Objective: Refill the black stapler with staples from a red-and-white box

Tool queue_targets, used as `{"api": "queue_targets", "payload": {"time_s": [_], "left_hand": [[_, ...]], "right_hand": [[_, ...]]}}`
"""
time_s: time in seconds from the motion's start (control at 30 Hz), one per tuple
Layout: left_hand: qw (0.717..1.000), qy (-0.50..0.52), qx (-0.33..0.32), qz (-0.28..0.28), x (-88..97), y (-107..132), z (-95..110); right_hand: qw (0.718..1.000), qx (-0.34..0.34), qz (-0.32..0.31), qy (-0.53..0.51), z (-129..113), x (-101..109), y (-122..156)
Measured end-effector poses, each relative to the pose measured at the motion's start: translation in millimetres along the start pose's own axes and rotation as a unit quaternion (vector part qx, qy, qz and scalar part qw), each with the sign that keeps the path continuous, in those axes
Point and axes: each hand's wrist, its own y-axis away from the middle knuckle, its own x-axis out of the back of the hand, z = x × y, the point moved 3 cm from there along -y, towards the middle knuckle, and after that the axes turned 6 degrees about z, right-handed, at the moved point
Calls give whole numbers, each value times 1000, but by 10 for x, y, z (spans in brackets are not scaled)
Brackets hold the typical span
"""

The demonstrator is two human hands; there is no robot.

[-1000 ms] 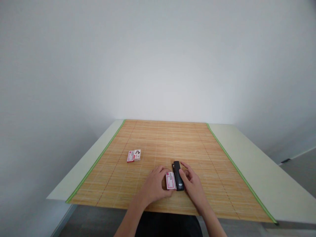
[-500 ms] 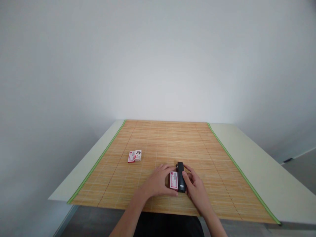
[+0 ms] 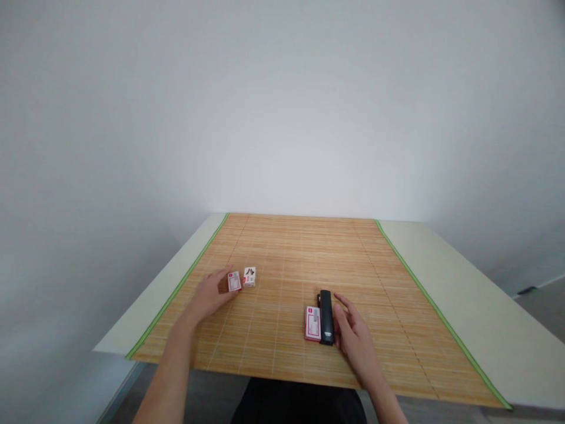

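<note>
- Right hand (image 3: pixel 353 337), lower centre-right of the frame: fingers loosely spread and uncurled, gripping nothing. Fingertips lie along the right flank of the black stapler (image 3: pixel 326 317), touching or nearly so; contact too fine to settle.
- Stapler lies flat on the bamboo mat (image 3: pixel 397 306), long axis running near-to-far, almost straight away from the viewer. Right hand is by far the nearer hand to it; left is well apart.
- Staple box (image 3: pixel 313 323), red and white, lies flat just left of the stapler, touching its left side, long axis parallel to it. Neither hand is on it.
- Left hand (image 3: pixel 212 293), left of centre and a little farther up the frame: arm stretched out diagonally, hand loose, fingertips at the left edge of a second, smaller red-and-white box (image 3: pixel 234 281). Not closed around it; reads as touching at the tips, nothing lifted.
- Just right of that box, touching it, a small white box (image 3: pixel 249 277) with a dark mark on top; print too small to read.
- So: two clusters on the mat, one per hand, the left-hand pair lying up and to the left of the stapler pair.
- Farther out: pale green table (image 3: pixel 450 277) showing either side of the mat's green edging, then a blank white wall (image 3: pixel 282 106).
</note>
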Motion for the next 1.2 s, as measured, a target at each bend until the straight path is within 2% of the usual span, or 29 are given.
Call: {"api": "queue_targets", "payload": {"time_s": [0.03, 0.1, 0.13, 0.2, 0.27, 0.33, 0.37, 0.43, 0.53, 0.73, 0.87, 1.0, 1.1, 1.2], "left_hand": [[1000, 3, 13, 24, 84, -4, 57], [996, 30, 32, 75, 253, -11, 307], [994, 57, 28, 86, 308, -7, 497], [992, 109, -29, 60, 303, 33, 983], [983, 158, -98, -3, 148, 129, 1490], [969, 192, -137, -72, -99, 257, 1892], [961, 203, -149, -112, -235, 323, 2035], [949, 220, -161, -160, -455, 428, 2199], [942, 236, -163, -177, -612, 501, 2230], [940, 253, -148, -174, -637, 497, 2167], [935, 281, -130, -172, -736, 529, 2198], [938, 282, -118, -162, -790, 610, 2202], [952, 271, -82, -114, -679, 562, 2015], [976, 218, -2, 8, -429, 335, 1531]], "right_hand": [[1000, 0, -1, 0, 3, 1, -3], [1000, 1, -2, 1, 7, 2, -9], [1000, 2, -4, 3, 7, 1, -10], [1000, 5, -6, 5, 6, 0, -11], [1000, 4, -9, 3, 1, -4, -9], [1000, 2, -15, 0, -9, -8, -7], [1000, 4, -16, 0, -17, -9, -6], [1000, 9, -20, 3, -39, -11, -4], [1000, 13, -24, 6, -70, -14, 3], [998, 37, -33, 33, -54, -18, -10], [993, 80, -32, 86, -22, -11, -37], [991, 89, -30, 99, -33, -2, -39], [993, 80, -28, 87, -48, 2, -24], [996, 63, -30, 63, -40, 2, -9]]}}
